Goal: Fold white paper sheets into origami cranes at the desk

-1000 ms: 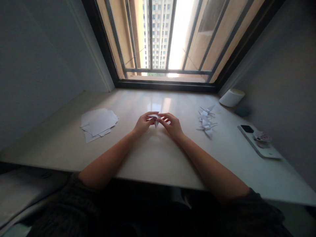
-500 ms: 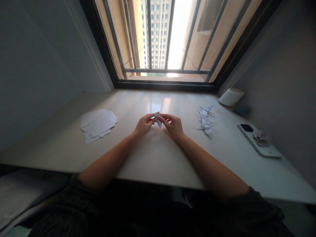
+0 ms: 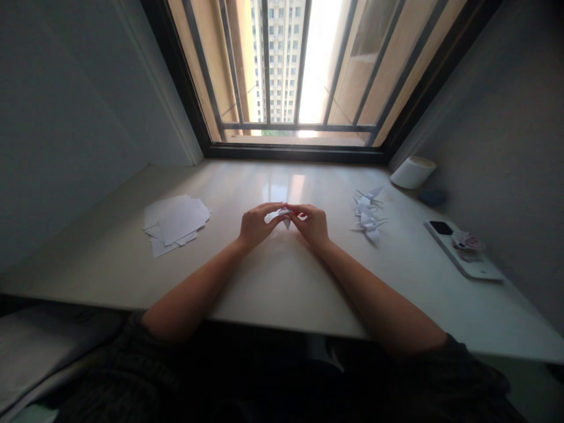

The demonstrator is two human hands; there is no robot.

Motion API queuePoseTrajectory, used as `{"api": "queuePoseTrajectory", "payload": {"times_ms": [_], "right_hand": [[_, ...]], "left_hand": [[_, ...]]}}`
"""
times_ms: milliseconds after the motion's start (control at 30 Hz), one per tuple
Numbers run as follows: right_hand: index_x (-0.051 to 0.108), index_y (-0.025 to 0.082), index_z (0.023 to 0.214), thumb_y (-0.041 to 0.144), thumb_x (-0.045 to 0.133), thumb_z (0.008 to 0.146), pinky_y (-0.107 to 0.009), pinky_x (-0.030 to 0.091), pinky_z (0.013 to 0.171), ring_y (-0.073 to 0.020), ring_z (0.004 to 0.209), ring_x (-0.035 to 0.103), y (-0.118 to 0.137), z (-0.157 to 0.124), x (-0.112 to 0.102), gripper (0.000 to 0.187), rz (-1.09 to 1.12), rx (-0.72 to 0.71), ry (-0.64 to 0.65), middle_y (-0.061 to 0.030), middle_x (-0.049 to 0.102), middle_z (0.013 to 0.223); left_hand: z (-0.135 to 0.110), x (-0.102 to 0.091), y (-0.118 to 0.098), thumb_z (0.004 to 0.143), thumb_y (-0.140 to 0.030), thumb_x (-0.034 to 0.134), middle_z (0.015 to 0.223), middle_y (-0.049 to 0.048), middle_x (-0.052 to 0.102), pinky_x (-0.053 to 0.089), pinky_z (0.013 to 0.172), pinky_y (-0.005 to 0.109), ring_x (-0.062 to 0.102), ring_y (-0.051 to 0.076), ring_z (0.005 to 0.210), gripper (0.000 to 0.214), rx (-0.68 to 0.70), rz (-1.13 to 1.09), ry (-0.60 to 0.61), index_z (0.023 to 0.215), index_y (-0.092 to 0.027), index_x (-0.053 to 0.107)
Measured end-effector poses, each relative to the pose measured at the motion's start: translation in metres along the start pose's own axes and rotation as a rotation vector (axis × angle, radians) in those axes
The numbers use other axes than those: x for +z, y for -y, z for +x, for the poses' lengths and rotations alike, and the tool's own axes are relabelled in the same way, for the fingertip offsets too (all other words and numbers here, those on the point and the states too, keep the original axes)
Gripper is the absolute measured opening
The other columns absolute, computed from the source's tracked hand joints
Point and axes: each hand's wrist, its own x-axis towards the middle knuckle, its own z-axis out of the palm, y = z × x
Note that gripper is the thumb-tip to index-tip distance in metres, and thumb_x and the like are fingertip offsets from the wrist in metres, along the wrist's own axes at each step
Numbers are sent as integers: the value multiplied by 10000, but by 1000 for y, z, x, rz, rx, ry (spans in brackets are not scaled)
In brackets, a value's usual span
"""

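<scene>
Between my two hands is a small folded piece of white paper [image 3: 287,222], its pointed tip showing below the fingertips. My left hand [image 3: 258,224] pinches it from the left with thumb and fingers. From the right, my right hand [image 3: 312,224] grips the same paper in a pinch. Fingers cover much of the fold. Several finished white paper cranes [image 3: 369,223] lie to the right of my right hand. Off to the left of my left hand rests a loose stack of white paper sheets [image 3: 178,220].
A white cylindrical object [image 3: 413,173] lies near the right wall. A phone [image 3: 462,252] with a round item on its back is at the right side of the pale table [image 3: 282,294]. A barred window [image 3: 295,154] rises behind the far edge.
My left hand's fingers have stretched out straighter over the folded paper, and its thumb has moved right. The paper's tip has shifted slightly right. My right hand stays nearly in place.
</scene>
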Motion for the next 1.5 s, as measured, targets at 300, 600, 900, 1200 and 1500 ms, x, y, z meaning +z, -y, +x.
{"api": "queuePoseTrajectory", "payload": {"times_ms": [300, 600, 900, 1200, 1500], "right_hand": [[753, 272, 964, 322, 671, 796, -286, 509, 684, -161, 683, 640, -1, -1, 0, 193, -50, 23, 15, -12, 737, 782], [758, 269, 945, 315, 664, 799, -294, 513, 682, -168, 686, 650, 1, 0, 0, 180, -50, 44, 14, -15, 743, 786], [758, 277, 936, 345, 675, 785, -311, 530, 703, -177, 711, 665, 1, 0, 0, 185, -27, 89, 4, -14, 753, 819], [760, 263, 926, 381, 683, 776, -316, 534, 675, -180, 699, 678, -1, 0, 1, 205, 74, 99, 8, -20, 759, 830], [762, 273, 911, 413, 676, 776, -317, 536, 673, -183, 708, 686, 0, 0, 1, 212, 125, 119, 32, -18, 760, 844]], "left_hand": [[0, 1, 3, 816, -409, 653, 962, 3, 745, 538, 780, 286, 699, 181, 892, 225, -36, 26, -45, 988, -286, 730], [-1, 0, 3, 833, -361, 636, 1013, -1, 735, 542, 805, 304, 692, 188, 943, 206, -13, -13, -35, 1008, -301, 728], [0, -2, -5, 809, -358, 667, 1039, -5, 728, 540, 861, 334, 687, 192, 970, 194, 15, -117, -68, 987, -314, 731], [1, -1, -8, 799, -336, 683, 974, 7, 741, 551, 841, 334, 696, 177, 902, 150, 35, -246, -121, 931, -299, 744], [3, 0, -8, 764, -352, 717, 908, 23, 737, 546, 816, 328, 684, 165, 845, 132, -8, -330, -147, 865, -275, 751]]}}
